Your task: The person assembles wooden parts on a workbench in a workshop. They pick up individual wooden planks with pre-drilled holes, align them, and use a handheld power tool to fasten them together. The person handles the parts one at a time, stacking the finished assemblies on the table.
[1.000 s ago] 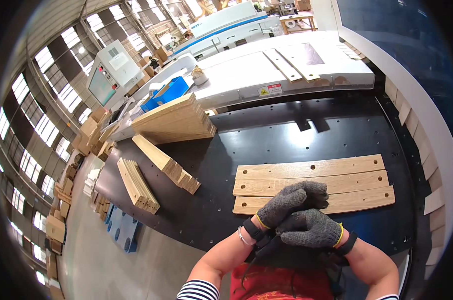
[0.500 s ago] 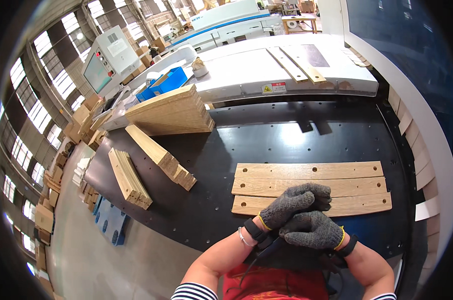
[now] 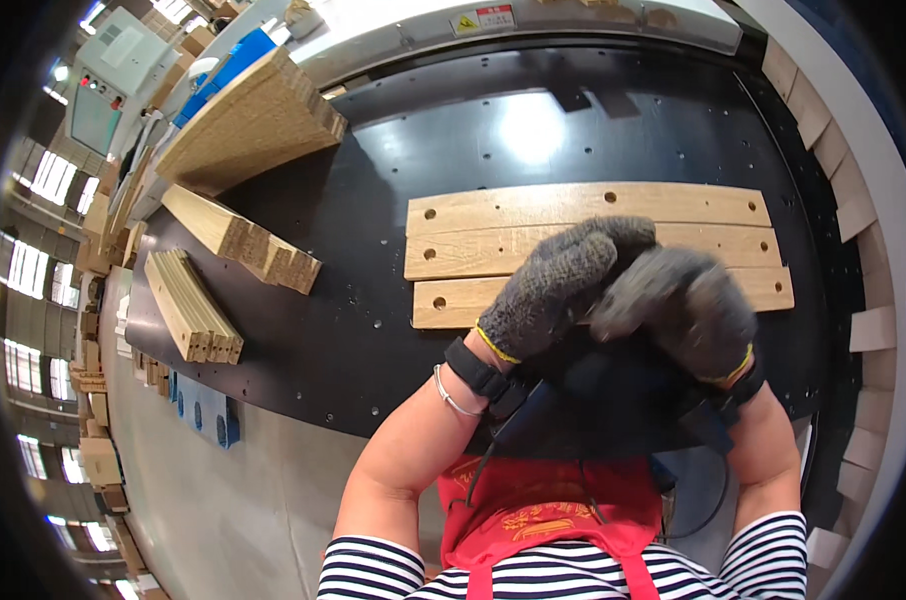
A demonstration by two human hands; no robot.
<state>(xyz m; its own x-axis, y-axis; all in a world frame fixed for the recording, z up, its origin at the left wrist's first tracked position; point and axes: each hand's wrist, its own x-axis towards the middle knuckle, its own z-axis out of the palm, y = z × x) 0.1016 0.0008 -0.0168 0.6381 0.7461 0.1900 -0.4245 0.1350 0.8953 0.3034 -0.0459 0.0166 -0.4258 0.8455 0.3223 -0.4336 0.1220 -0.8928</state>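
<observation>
Three light wooden strips with drilled holes lie side by side on the black work table: a far strip [image 3: 553, 204], a middle strip [image 3: 463, 252] and a near strip [image 3: 453, 302]. Above them are my hands in grey knitted gloves, close to each other. My left hand [image 3: 558, 285] has its fingers stretched out and slightly bent, with nothing visible in it. Motion blurs my right hand [image 3: 688, 310], so its fingers do not show clearly. Between them, the gloves hide parts of the middle and near strips.
At the left of the black table [image 3: 423, 120] stand a tall stack of boards [image 3: 243, 125], a stack of narrow boards [image 3: 238, 235] and a bundle of strips [image 3: 188, 305]. A blue bin [image 3: 228, 75] sits behind them. The white machine frame [image 3: 813, 60] curves along the right.
The view has tilted downward, so the table and strips appear higher up. My gloved hands, overlapping before, have shifted; the right one is moving. The strips keep their arrangement.
</observation>
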